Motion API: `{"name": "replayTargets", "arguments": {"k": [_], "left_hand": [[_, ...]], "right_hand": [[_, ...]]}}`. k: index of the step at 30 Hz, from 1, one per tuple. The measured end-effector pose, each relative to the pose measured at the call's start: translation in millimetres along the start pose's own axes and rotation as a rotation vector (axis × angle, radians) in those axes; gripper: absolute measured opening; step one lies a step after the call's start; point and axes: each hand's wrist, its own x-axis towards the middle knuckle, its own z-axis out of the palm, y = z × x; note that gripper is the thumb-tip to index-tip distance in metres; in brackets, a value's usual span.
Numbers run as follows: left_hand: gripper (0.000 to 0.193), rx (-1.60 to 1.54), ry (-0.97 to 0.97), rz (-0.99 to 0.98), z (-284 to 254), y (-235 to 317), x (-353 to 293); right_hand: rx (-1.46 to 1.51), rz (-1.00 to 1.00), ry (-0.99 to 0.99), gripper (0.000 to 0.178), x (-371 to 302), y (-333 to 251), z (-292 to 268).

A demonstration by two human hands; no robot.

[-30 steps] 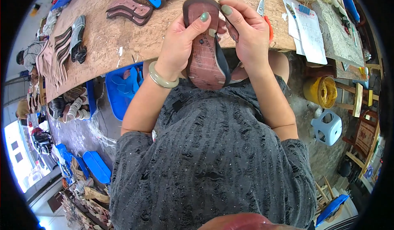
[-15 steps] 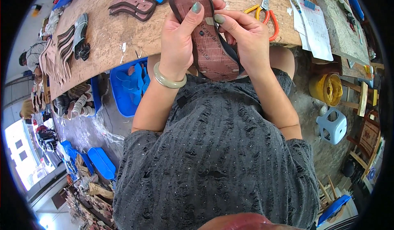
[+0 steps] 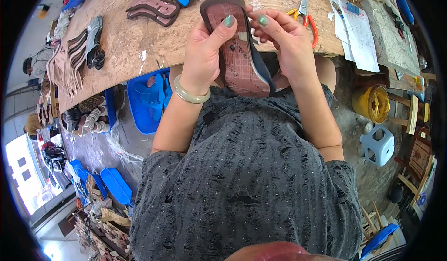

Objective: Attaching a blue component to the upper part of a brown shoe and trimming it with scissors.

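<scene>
Upright over my lap at the table's front edge is a reddish-brown sandal sole (image 3: 247, 74) with a dark rim, a small dark hole and pale patches near its sides. My left hand (image 3: 205, 51), with a pale bangle at the wrist, grips it from the left, thumb flat on its face and fingers behind. A black strap-like piece (image 3: 261, 67) runs along the sole's right side. Just off that edge is my right hand (image 3: 291, 42), its thumb and bent fingers drawn together; whatever is between them is too small or hidden to make out.
Orange-handled scissors (image 3: 311, 28) and yellow-handled pliers lie beyond my right hand. Papers (image 3: 356, 37) rest at the right. More brown soles (image 3: 153, 9) and stacked strips (image 3: 70, 65) are on the wooden table (image 3: 121, 42). Below stand a blue bin (image 3: 139, 116), yellow bucket (image 3: 370, 103) and stool (image 3: 378, 144).
My right thumb has lifted off the sole's edge and the hand has shifted slightly right. The sole and my left hand have moved a little right and toward me.
</scene>
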Motion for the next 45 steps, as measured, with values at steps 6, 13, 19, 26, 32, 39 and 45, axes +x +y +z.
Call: {"name": "replayTargets", "arguments": {"k": [6,13,19,26,32,39,45], "left_hand": [[0.030,0.023,-0.004,-0.060,-5.9,0.7,-4.3],[0.030,0.144,-0.086,-0.045,-7.4,9.7,-8.6],[0.023,0.641,-0.073,-0.085,-8.5,19.1,-21.8],[0.018,1.206,-0.317,-0.013,-2.4,47.0,-20.2],[0.021,1.352,-0.429,0.045,-6.4,47.3,-14.7],[0.022,1.417,-0.550,-0.084,-1.2,46.9,-9.5],[0.022,1.187,-0.578,-0.143,-6.1,46.2,-6.9]], "right_hand": [[-0.005,-0.107,-0.135,0.025,7.3,-7.3,2.1],[-0.054,0.028,-0.230,0.030,7.3,-32.5,-5.6],[-0.162,0.009,-0.335,0.031,5.5,-28.5,-14.3],[-0.234,0.059,-0.508,0.035,6.2,-41.0,-28.0],[-0.322,0.011,-0.514,0.040,-1.9,-36.8,-40.6],[-0.528,-0.122,-0.362,0.031,-13.4,-34.1,-23.7],[-0.380,-0.102,-0.218,0.017,-21.5,-33.9,-27.1]]}}
